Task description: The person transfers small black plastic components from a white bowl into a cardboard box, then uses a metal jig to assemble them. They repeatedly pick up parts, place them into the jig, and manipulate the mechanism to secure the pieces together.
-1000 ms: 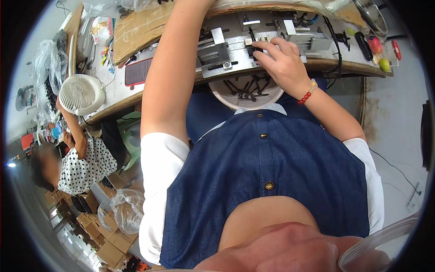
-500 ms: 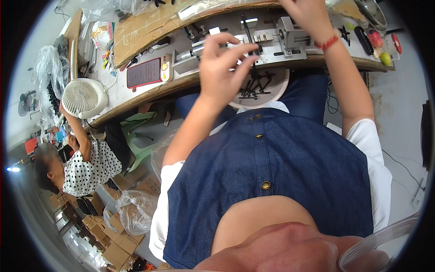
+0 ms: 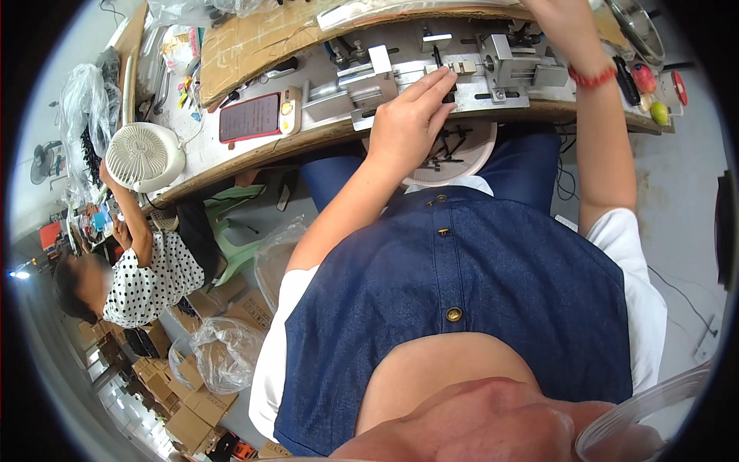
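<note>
My left hand (image 3: pixel 409 125) is at a metal clamping fixture (image 3: pixel 374 86) on the workbench. Its fingers are close together, their tips over a thin black rod-like part (image 3: pixel 437 56) at the pale block (image 3: pixel 460 68) in the fixture's middle. The hand hides most of that part, but it looks pinched between fingers and thumb. My right hand (image 3: pixel 566 27), with a red bracelet at the wrist, reaches past the right metal block (image 3: pixel 499 61). Its fingers are cut off by the upper edge. Below the bench edge, a pale bowl (image 3: pixel 483 158) at my lap holds several black rods.
A phone (image 3: pixel 250 119) and a white fan (image 3: pixel 146 156) stand left on the bench (image 3: pixel 202 158). Cardboard (image 3: pixel 254 50) lies behind. A black tool (image 3: pixel 626 81) and a green fruit-like thing (image 3: pixel 659 114) are at right. Another person (image 3: pixel 158 277) sits at left.
My left hand has lowered the black part onto the fixture's middle, its spread fingers drawing together. My right hand has shifted right. The view has shifted slightly.
</note>
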A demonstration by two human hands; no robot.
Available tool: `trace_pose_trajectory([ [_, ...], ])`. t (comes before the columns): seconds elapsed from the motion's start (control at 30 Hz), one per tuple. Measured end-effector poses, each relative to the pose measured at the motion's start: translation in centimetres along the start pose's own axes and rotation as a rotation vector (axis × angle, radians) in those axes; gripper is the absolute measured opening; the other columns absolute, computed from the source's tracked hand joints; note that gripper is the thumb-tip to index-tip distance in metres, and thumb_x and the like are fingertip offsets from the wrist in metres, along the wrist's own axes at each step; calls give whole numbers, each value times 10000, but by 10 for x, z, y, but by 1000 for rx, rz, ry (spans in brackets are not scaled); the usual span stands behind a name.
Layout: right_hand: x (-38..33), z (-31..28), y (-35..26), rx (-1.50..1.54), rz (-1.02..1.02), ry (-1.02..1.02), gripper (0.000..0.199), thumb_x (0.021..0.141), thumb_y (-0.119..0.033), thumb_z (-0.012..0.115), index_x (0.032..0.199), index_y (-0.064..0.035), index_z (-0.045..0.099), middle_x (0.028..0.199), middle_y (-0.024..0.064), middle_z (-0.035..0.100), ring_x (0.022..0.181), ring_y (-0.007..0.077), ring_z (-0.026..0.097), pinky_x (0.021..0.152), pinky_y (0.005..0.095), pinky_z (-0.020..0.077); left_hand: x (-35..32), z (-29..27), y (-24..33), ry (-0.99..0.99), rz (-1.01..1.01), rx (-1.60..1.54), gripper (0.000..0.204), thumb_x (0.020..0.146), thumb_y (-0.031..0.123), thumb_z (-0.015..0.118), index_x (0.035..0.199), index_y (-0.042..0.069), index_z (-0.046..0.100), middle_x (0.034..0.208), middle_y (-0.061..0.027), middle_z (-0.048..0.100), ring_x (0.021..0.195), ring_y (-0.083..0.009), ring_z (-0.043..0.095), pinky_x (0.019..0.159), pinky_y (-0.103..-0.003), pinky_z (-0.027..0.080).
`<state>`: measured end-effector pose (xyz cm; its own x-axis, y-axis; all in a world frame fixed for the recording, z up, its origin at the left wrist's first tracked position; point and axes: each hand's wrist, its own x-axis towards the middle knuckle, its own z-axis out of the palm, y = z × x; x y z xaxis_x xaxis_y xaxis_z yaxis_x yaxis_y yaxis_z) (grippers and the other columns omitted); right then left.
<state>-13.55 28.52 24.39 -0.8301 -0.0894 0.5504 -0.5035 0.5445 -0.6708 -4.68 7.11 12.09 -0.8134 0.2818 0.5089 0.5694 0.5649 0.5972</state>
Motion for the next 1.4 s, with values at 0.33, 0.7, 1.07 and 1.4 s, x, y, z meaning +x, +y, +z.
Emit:
trace_pose_trajectory([
  [0.33,-124,36,-2,-205,-348,-293,200,870,-68,725,1062,-42,680,1239,64,661,1072,284,589,936,399,515,160,-71,-39,108,-93,505,246,928,253,704,1008,21,722,986,-180,708,939,-381,690,812,-470,549],
  [0.7,-125,53,21,-426,-431,-314,253,858,-148,751,1079,-44,684,1243,57,685,1081,295,582,939,405,498,186,-68,-45,26,-143,599,298,883,349,754,994,73,737,991,-175,733,951,-383,701,833,-474,554],
  [1.07,64,83,25,-572,-514,77,56,840,-123,676,823,-83,712,904,69,646,968,285,575,880,429,456,82,-73,-2,240,-213,-357,241,860,86,795,1101,90,779,880,-33,724,713,-103,654,623,-227,490],
  [1.4,75,66,19,-356,-368,-6,98,851,-166,716,900,-86,746,836,104,724,862,283,669,841,432,440,-1,0,-2,20,-6,-70,242,834,59,816,1070,104,793,1152,-71,679,717,-154,713,645,-280,592],
])
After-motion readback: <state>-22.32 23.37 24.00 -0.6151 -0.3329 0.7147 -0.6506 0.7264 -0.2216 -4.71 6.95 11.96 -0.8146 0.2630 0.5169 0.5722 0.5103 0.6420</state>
